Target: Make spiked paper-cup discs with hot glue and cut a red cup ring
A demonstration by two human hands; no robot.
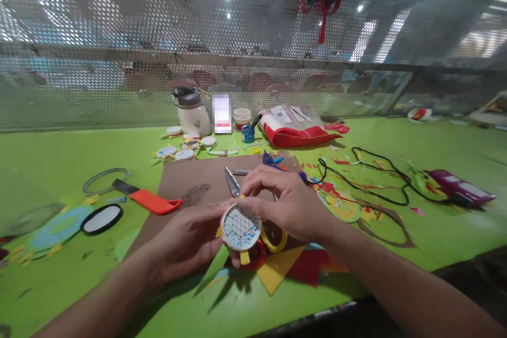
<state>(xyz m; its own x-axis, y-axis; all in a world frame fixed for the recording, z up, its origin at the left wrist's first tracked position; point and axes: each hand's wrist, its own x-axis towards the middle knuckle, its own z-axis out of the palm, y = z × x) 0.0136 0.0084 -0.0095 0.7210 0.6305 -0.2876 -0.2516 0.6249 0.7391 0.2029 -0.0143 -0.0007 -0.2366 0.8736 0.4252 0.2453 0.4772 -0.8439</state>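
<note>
My left hand (198,232) is wrapped around a small round paper turtle (241,227). Its white disc carries a black line grid and blue dots, and yellow paper feet stick out at the rim. At the far rim, the thumb and fingers of my right hand (285,200) pinch the turtle near a tiny yellow piece. A green paper strip (214,270) hangs below the disc. Behind and beneath my hands lie scissors (232,182), partly hidden, and a pair of yellow handle loops (279,242) shows under my right hand.
A brown board (178,174) lies on the green table. To the left are an orange cutter (154,202), a black ring (102,219) and a larger paper turtle (63,227). Behind stand a bottle (194,116), a phone (222,113) and a blue jar (247,134). Cords and scraps lie right.
</note>
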